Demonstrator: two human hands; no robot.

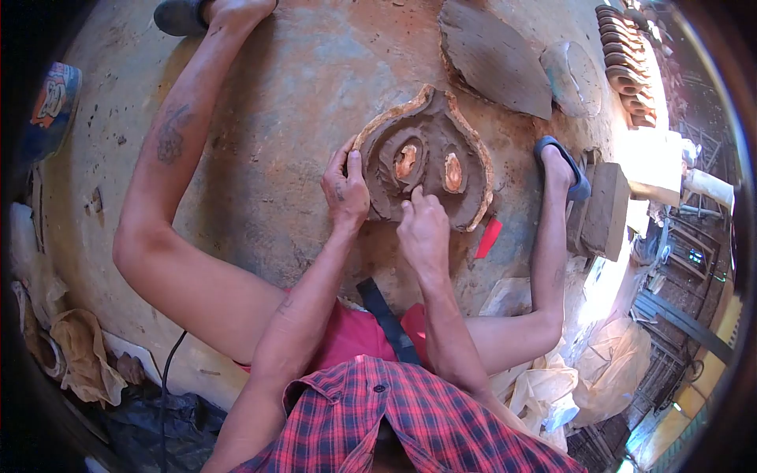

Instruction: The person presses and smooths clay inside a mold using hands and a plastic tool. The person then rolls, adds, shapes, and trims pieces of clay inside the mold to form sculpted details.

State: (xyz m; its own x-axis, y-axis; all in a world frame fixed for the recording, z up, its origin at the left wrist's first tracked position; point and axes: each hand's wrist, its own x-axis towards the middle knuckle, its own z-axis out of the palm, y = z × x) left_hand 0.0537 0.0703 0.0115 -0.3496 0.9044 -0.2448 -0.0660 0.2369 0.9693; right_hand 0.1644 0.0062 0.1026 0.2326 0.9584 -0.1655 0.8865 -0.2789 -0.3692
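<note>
A pointed, rounded mold (489, 169) lined with dark wet clay lies on the floor between my legs, its rim pale and crusted. Two oval orange-brown patches show through the clay like eye holes. My left hand (345, 188) grips the mold's left rim, thumb on top and fingers against the outer side. Against the clay at the lower middle, my right hand (424, 225) presses with its fingers curled; whether it pinches a bit of clay cannot be made out. A red flat scraper-like piece (489, 238) lies just right of the mold.
A large clay slab (493, 59) lies beyond the mold, beside a rounded pale piece (572, 79). Clay blocks (605, 211) stand at right, near a row of stacked curved pieces (625, 63). A printed bucket (57, 110) is far left; plastic bags (611, 370) lie lower right.
</note>
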